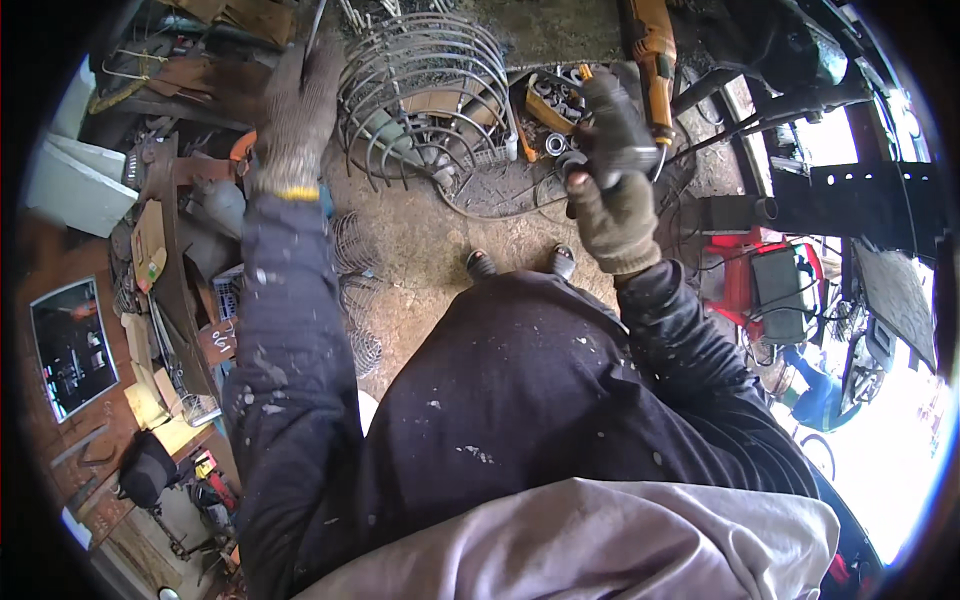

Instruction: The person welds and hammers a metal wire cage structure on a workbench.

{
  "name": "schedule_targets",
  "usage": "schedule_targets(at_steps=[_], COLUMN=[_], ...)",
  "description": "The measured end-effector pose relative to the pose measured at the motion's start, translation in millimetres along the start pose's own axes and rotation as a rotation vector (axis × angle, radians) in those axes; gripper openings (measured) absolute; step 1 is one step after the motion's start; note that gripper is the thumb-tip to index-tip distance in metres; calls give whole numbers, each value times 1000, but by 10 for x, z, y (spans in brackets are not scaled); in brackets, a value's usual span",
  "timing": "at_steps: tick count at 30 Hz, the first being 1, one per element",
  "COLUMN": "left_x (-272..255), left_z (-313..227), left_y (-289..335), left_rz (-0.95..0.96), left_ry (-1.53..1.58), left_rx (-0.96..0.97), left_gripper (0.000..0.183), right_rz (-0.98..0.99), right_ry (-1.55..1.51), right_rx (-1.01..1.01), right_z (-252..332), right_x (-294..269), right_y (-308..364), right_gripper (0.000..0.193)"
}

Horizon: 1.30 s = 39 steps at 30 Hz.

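Observation:
My left hand (pixel 298 120), in a grey knit glove with a yellow cuff, reaches forward at the upper left. Its fingers appear closed around a thin metal rod (pixel 318 22), which juts out past the fingertips. Toward the right, my gloved right hand (pixel 615 222) is closed around a dark grey, cylindrical tool (pixel 617 125); blur hides its exact kind. Between the hands, a round cage of bent metal rods (pixel 425 90) stands on the floor, apart from my right hand.
Beyond the tool is an orange power tool (pixel 655 60). A yellow container of metal parts (pixel 552 105) sits by the cage. Wire coils (pixel 358 295) lie beside my left forearm. A cluttered wooden bench (pixel 130 400) runs along the left. At right are a red chair (pixel 735 285) and cables.

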<state>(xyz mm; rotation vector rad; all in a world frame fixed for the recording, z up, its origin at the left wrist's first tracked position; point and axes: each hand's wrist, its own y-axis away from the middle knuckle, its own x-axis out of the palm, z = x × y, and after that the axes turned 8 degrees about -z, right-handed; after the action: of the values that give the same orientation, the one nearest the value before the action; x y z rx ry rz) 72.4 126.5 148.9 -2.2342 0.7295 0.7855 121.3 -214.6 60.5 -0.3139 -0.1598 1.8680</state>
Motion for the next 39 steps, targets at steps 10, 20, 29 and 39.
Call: schedule_targets(at_steps=[10,20,29,39], left_x=[628,719,694,697], left_z=[-60,82,-64,-126], left_y=[-485,-549,-454,-449], left_rz=[239,216,222,199], left_ry=[-518,-535,-289,-326], left_rx=[20,21,-24,-88], left_gripper=[85,89,80,78], right_rz=[550,664,762,813], right_ry=[456,389,462,374], right_rx=[-75,-131,-291,-308], right_z=[-533,-709,-568,-537], right_x=[26,117,154,163], right_y=[155,-112,-48,-83], right_gripper=[37,41,30,34])
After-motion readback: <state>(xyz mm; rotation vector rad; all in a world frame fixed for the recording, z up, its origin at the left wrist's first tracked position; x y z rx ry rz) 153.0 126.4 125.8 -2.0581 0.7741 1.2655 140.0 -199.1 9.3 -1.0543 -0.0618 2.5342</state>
